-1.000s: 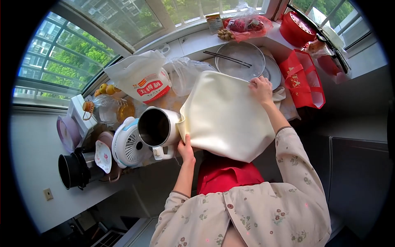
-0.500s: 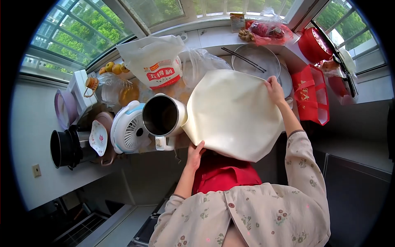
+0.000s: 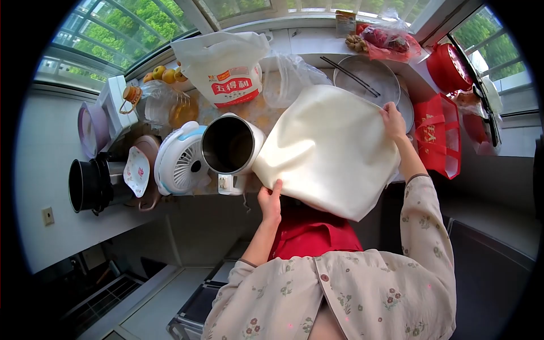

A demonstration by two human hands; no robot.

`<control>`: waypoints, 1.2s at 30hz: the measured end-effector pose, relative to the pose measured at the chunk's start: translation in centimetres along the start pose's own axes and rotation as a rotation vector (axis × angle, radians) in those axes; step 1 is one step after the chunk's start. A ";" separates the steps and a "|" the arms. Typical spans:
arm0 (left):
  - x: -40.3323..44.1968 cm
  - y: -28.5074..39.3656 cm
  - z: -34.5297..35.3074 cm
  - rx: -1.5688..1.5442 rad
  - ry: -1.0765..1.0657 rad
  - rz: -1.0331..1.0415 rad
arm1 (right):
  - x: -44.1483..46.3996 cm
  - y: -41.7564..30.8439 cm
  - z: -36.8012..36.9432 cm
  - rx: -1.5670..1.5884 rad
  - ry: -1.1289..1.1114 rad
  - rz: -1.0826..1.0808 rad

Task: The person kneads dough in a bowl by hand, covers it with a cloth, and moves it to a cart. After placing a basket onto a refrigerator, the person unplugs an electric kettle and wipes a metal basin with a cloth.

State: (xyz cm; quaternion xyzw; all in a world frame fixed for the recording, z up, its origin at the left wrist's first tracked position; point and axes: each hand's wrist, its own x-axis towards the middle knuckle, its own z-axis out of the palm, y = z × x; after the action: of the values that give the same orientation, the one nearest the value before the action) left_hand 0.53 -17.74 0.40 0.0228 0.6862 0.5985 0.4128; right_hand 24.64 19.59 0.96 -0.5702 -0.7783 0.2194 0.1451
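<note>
A large cream-coloured flexible mat (image 3: 334,147) spreads between my two hands, its surface rippled toward the left. My left hand (image 3: 270,202) pinches its near left edge, thumb on top. At the far right edge my right hand (image 3: 394,120) is closed on the same mat. Close to the mat's left side stands a white kettle-like pot (image 3: 256,148) with a dark steel inside. Behind the mat's far right part is a round glass-like bowl or lid (image 3: 365,76) with dark chopsticks (image 3: 351,76) lying across it. The counter under the mat is mostly hidden.
Left of the pot are a white fan (image 3: 181,161), an oil bottle (image 3: 167,107) and a black pot (image 3: 85,184). A flour bag (image 3: 229,79) stands at the back. A red bag (image 3: 436,136) and a red pot (image 3: 447,67) are on the right.
The mat has tilted and buckled more on its left, its near right corner shifting slightly. Both hands keep their hold. The whole view has shifted, with counter items appearing a little farther right.
</note>
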 end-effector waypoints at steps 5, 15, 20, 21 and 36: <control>0.2 -1.2 -1.5 -0.014 0.068 -0.081 | 0.0 -1.4 0.0 0.000 -0.030 0.023; -0.2 -2.3 -3.2 -0.113 -0.233 -0.262 | 0.8 -0.1 0.8 0.062 -0.025 -0.032; -2.3 -1.8 -3.3 -0.010 -0.051 -0.167 | 0.3 -1.4 -0.7 0.026 -0.001 -0.026; -2.4 -2.2 -3.3 -0.006 -0.054 -0.168 | 0.4 -1.7 -0.7 0.029 0.001 -0.049; -3.5 -3.6 -2.5 -0.010 -0.240 -0.314 | 0.3 -1.9 -0.1 -0.114 0.081 -0.202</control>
State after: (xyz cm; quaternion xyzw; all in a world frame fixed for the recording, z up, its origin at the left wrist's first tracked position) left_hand 3.03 -22.62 -0.87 -0.0154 0.6241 0.5232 0.5801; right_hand 23.01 19.37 2.01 -0.5047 -0.8364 0.1360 0.1651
